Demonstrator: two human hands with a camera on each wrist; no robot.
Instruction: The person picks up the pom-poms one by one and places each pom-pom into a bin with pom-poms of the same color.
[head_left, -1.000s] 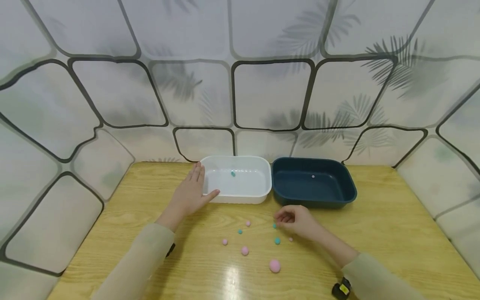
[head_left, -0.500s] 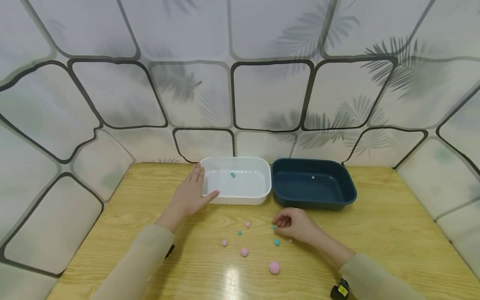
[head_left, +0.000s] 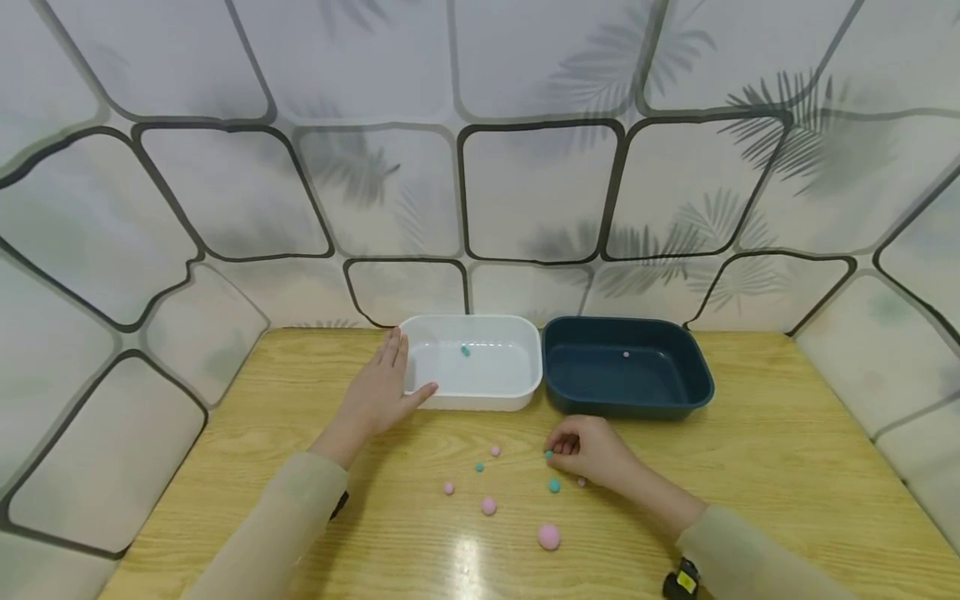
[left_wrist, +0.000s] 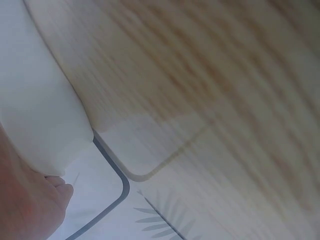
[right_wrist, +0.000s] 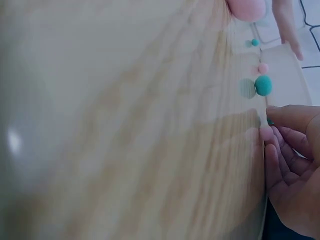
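My left hand (head_left: 373, 396) rests on the left side of a white tray (head_left: 476, 375), its fingers straight and the thumb over the front rim. In front of a navy tray (head_left: 630, 379), my right hand (head_left: 596, 450) pinches a small teal ball (head_left: 548, 454) between thumb and fingertips at table level. The right wrist view shows only a sliver of that teal ball (right_wrist: 270, 121) by the fingers. Close to this hand lie a larger teal ball (head_left: 554, 486) and a tiny pink ball (head_left: 581, 482). Two small teal pieces (head_left: 465, 351) lie in the white tray.
A tiny pink ball (head_left: 626, 355) sits in the navy tray. On the wooden table (head_left: 360, 533) are a big pink ball (head_left: 549, 537), a medium pink ball (head_left: 489, 506), a teal ball (head_left: 479, 467) and two small pink balls. A patterned backdrop (head_left: 540, 192) stands behind.
My right hand has lowered slightly and its fingertips have come together on the small teal ball. My left hand stays on the white tray.
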